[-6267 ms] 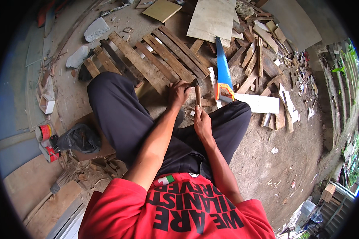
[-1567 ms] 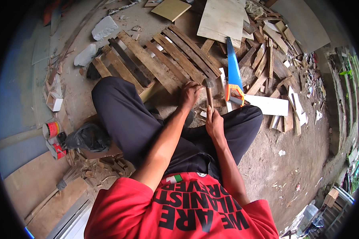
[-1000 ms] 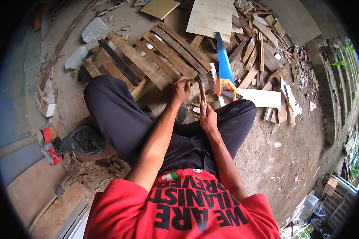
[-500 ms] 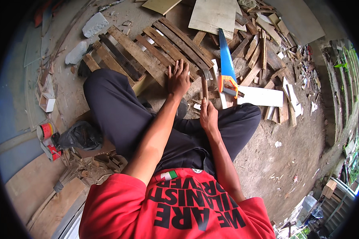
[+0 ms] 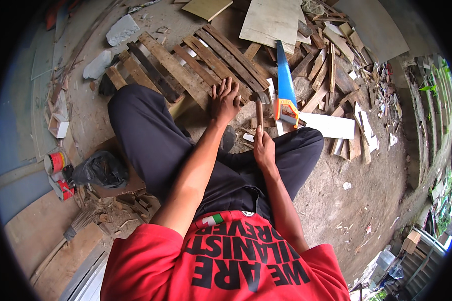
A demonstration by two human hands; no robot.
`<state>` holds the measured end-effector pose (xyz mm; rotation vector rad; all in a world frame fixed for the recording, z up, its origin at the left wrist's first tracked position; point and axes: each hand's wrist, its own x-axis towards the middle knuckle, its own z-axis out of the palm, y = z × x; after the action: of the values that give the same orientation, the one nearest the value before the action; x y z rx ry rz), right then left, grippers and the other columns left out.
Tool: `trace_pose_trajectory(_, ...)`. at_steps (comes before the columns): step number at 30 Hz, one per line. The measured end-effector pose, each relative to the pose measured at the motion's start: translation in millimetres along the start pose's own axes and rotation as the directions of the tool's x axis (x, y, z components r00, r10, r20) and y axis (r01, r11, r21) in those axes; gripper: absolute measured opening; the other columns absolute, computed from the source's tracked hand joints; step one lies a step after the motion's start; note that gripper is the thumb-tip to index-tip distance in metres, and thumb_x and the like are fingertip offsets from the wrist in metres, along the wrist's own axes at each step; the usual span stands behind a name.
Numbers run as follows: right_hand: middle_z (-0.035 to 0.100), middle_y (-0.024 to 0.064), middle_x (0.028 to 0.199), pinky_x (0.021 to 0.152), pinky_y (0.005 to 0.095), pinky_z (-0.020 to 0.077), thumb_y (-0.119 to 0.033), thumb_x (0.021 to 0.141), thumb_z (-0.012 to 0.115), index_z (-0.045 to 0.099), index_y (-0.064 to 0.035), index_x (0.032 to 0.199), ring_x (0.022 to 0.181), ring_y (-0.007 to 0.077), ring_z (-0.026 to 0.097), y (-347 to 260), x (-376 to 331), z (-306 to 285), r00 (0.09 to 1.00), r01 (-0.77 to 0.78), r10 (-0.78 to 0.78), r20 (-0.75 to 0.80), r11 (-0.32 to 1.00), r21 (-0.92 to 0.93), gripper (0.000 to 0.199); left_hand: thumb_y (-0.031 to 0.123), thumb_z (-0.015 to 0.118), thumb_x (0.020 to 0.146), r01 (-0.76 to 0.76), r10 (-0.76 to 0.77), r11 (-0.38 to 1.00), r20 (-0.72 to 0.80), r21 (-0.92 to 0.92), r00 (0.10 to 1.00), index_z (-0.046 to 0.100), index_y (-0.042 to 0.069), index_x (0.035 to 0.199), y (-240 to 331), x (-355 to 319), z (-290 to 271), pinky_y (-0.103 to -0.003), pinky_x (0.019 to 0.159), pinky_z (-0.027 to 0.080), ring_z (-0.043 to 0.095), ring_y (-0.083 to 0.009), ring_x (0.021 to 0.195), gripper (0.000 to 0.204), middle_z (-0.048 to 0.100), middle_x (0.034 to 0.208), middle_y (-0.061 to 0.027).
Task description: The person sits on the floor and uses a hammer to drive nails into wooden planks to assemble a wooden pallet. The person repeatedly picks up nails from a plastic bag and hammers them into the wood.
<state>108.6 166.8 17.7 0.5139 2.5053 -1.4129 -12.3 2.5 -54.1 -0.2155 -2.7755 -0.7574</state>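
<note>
My right hand (image 5: 264, 147) is wrapped round the wooden handle of a claw hammer (image 5: 259, 113). The hammer's metal head is at the right end of a slatted wooden pallet (image 5: 183, 69); whether it touches the wood I cannot tell. On the pallet's near boards lies my left hand (image 5: 225, 103), palm down with its fingers stretched out and holding nothing. A handsaw (image 5: 286, 80) with a blue blade and an orange and grey handle lies just right of the hammer, by a white strip of board.
Scrap wood (image 5: 331, 65) is heaped at the far right, with a white board (image 5: 327, 125) by my right knee. Pale stone chunks (image 5: 122, 30) lie far left. A black plastic bag (image 5: 100, 169), red-labelled cans (image 5: 56, 163) and a stick broom (image 5: 78, 223) are at my left.
The hammer's head has shifted slightly down and its angle has changed at the pallet's end. My left hand stays on the boards, and the view has shifted a little.
</note>
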Motion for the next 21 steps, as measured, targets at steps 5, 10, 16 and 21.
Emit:
trace_pose_trajectory(5, 0.048, 0.0039, 0.061, 0.054, 0.0351, 0.0397, -0.053, 0.106, 0.038, 0.053, -0.0010, 0.077, 0.057, 0.0148, 0.047, 8.4, 7.6, -1.1, 0.996, -0.073, 0.078, -0.033, 0.989, 0.130, 0.061, 0.024, 0.072, 0.082, -0.051, 0.084, 0.966, 0.119, -0.255, 0.989, 0.076, 0.024, 0.112, -5.2, -1.1, -18.1, -0.059, 0.121, 0.012, 0.036, -0.0259, 0.145, 0.031, 0.041, 0.156, -0.0089)
trace_pose_trajectory(10, 0.054, 0.0125, 0.064, 0.060, 0.0403, 0.0437, -0.052, 0.106, 0.039, 0.056, 0.0026, 0.081, 0.061, 0.0207, 0.053, 1.9, 6.5, -0.4, 0.993, -0.114, 0.111, 0.030, 0.990, 0.087, 0.063, 0.034, 0.081, 0.075, -0.073, 0.093, 0.974, 0.084, -0.216, 0.992, 0.078, 0.020, 0.096, 2.5, -4.3, -23.6, -0.063, 0.119, 0.014, 0.039, -0.0217, 0.140, 0.025, 0.052, 0.140, 0.0020)
trace_pose_trajectory(16, 0.063, 0.0334, 0.082, 0.075, 0.0540, 0.0468, -0.047, 0.105, 0.041, 0.060, 0.0065, 0.091, 0.089, 0.0523, 0.062, 2.8, 11.9, 4.8, 0.999, -0.037, 0.037, 0.027, 0.999, -0.018, 0.059, 0.033, 0.077, 0.081, -0.080, 0.083, 0.986, 0.013, -0.143, 0.996, 0.074, 0.016, 0.099, 10.5, -1.5, -12.1, -0.064, 0.118, 0.017, 0.048, -0.0211, 0.131, 0.025, 0.060, 0.123, 0.0021)
trace_pose_trajectory(21, 0.063, 0.0340, 0.082, 0.075, 0.0540, 0.0475, -0.045, 0.105, 0.041, 0.061, 0.0074, 0.093, 0.089, 0.0526, 0.062, 0.4, 10.5, 8.1, 1.000, 0.009, -0.009, -0.010, 0.999, -0.043, 0.058, 0.030, 0.070, 0.089, -0.172, 0.151, 0.938, -0.093, -0.301, 0.984, 0.070, 0.010, 0.090, 4.8, -6.1, 0.4, -0.064, 0.116, 0.019, 0.060, -0.0261, 0.112, 0.019, 0.067, 0.101, -0.0022)
